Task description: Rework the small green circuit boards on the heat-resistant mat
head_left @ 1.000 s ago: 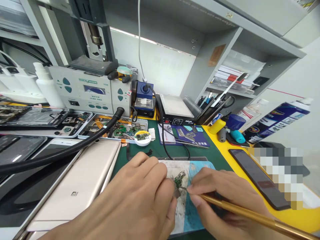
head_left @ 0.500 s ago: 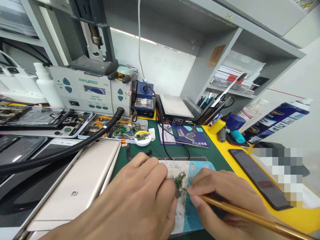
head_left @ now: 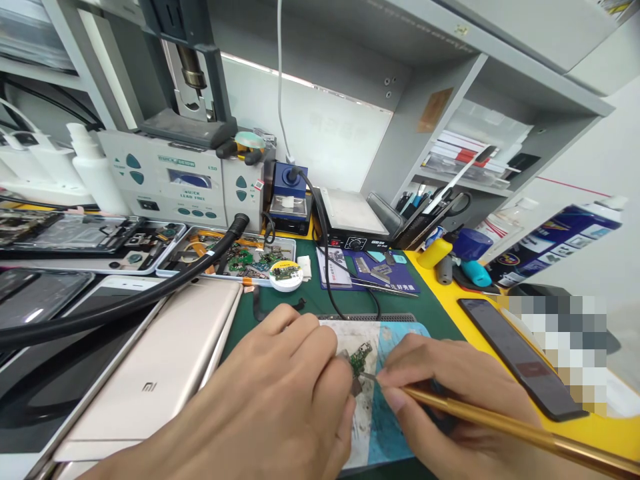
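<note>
A small green circuit board (head_left: 359,359) with a metal connector end pokes out past the curled fingers of my left hand (head_left: 295,387). That hand is closed on the board's near side, where the fingertips are hidden. My right hand (head_left: 430,387) pinches a slim gold-handled tool (head_left: 480,413) close to its front. The tool's thin metal tip (head_left: 369,377) meets the board's lower right edge. Under both lies a stained white-and-blue pad (head_left: 395,427) on the green mat (head_left: 305,303).
At left are phones (head_left: 150,373), crossed by a thick black hose (head_left: 125,320). Behind stand a grey hot-air station (head_left: 165,177), a tray of boards (head_left: 175,267), a round tin (head_left: 286,283) and a flat heating plate (head_left: 350,213). A dark phone (head_left: 520,360) lies at right.
Hardly anything differs. The right hand and its tool have shifted very slightly to the right; the left hand keeps its place on the board.
</note>
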The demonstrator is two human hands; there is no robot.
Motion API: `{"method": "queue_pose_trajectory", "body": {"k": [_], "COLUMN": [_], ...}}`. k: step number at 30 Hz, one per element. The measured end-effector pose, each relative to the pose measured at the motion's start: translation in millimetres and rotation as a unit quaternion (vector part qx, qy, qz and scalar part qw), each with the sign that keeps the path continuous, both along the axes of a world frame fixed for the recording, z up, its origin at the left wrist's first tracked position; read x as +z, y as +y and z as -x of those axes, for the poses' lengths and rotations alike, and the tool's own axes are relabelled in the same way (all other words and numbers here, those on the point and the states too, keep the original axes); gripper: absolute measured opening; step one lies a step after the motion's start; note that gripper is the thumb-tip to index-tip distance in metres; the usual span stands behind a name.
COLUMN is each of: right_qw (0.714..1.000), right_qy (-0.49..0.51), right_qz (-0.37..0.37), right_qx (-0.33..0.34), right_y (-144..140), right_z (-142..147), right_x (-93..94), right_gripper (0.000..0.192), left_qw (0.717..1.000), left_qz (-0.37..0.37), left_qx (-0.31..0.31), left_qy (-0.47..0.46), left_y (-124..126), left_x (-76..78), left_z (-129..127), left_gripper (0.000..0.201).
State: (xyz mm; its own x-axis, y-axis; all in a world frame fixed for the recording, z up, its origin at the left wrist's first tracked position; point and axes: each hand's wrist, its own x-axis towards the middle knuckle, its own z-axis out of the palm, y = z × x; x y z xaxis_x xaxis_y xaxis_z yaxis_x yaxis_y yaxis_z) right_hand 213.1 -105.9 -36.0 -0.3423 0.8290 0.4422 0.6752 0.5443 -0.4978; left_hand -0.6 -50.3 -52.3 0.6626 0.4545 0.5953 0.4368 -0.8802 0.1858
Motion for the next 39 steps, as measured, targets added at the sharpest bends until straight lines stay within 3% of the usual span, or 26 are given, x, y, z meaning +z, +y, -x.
{"method": "queue_pose_trajectory", "body": {"k": [26,39], "right_qw": [0.999,1.0], "right_qy": [0.021,0.017], "right_qz": [0.033,0.014], "right_qx": [-0.01,0.003], "right_y": [0.4,2.3], "right_z": [-1.9,-0.8], "right_x": [2.7,4.4], "right_gripper": [0.028,0.028], "left_qw": [1.0,0.999], "left_qz": [0.019,0.024], "left_qx": [-0.001,-0.014], "left_qy": [0.02,0.031], "left_y": [0.3,-4.5], "left_x": [0.0,3.1], "left_z": [0.3,3.5], "left_gripper": [0.017,0.019]}}
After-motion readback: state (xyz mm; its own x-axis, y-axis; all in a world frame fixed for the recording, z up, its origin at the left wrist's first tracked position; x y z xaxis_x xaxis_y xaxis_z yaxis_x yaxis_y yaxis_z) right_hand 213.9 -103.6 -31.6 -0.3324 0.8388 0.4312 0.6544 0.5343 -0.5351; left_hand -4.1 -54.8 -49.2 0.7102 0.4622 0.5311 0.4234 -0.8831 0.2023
